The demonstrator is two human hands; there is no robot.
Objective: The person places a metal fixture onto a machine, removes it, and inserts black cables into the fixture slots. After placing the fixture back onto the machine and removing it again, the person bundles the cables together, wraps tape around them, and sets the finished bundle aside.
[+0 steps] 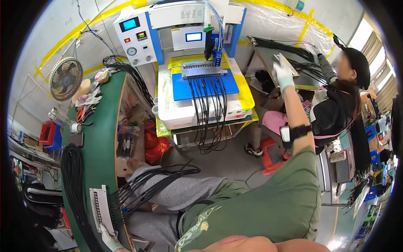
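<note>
Leftmost, one loose bundle of black cables lies along the green table. Beside it, near the table edge, rests the slotted metal fixture, its row of black leads trailing rightward over the person's lap. Expected handling: rigid, moderately heavy body; soft, dragging leads; smooth metal may slip under gloves. Take hold at the bare plate ends, clear of the leads. The gloved left hand touches the near end; its underside is hidden, so whether the fingers pinch cannot be told.

At centre, one blue plate on the bench machine bears a second fixture, leads hanging forward. At right, the gloved right hand is raised beside a pale strip; finger closure cannot be told. One co-worker sits beyond. Count: two fixtures, one strip, two gloved hands; individual leads overlap too densely to count.
</note>
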